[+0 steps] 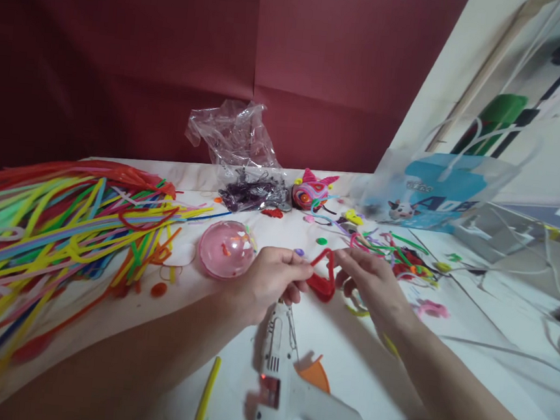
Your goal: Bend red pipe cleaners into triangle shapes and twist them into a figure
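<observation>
My left hand (270, 280) and my right hand (370, 284) meet over the middle of the white table. Both pinch a red pipe-cleaner piece (322, 276) bent into a triangle-like loop. The left fingers grip its left corner, the right fingers its upper right side. A white hot-glue gun (288, 387) lies on the table just below the hands, nozzle pointing up toward them. A pink clear half-ball (226, 250) sits just left of my left hand.
A big heap of coloured pipe cleaners (58, 217) covers the table's left. Behind lie a crumpled clear plastic bag (237, 137), a pink coiled craft figure (311, 192), scattered small bits (398, 253) and a blue-white bag (439, 188). Cables (524, 270) run at right.
</observation>
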The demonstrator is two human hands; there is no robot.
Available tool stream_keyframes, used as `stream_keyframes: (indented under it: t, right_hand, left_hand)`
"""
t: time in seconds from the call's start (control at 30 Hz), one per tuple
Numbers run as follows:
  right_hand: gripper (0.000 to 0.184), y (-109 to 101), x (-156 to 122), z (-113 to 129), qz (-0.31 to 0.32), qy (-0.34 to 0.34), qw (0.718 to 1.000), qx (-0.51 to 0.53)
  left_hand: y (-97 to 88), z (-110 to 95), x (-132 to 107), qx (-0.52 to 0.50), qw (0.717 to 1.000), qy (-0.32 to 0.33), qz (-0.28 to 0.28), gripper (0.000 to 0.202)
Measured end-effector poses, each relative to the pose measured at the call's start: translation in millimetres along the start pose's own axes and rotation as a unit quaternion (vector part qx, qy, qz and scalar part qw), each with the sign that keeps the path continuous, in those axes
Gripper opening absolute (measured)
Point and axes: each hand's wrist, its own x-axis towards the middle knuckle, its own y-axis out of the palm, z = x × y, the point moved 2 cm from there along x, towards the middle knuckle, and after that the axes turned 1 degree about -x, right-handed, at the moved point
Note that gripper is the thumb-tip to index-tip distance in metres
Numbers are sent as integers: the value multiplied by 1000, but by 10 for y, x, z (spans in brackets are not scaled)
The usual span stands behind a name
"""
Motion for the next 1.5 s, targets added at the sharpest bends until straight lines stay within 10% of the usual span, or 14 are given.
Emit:
stream_keyframes:
  t: [0.13,0.6,0.8,1.0,1.5]
  right_hand:
    - [30,69,-116,113,111,-50,984,128]
    - [25,134,-167,154,73,-9,965,253]
    - [20,125,-237,174,18,-138,988,71]
    - [10,88,-284,250,-11,-265,954,-138]
    - [28,155,-202,150,34,-68,995,57]
  left_hand:
    - [42,28,-18,60,998,-6,32,14]
    - [99,26,-52,34,998,39,47,4]
    - [63,-9,-46,-7,998,56,-26,8]
    - [61,-35,-43,1,998,66,-21,3]
    - [56,-23,-47,-9,998,57,-25,6]
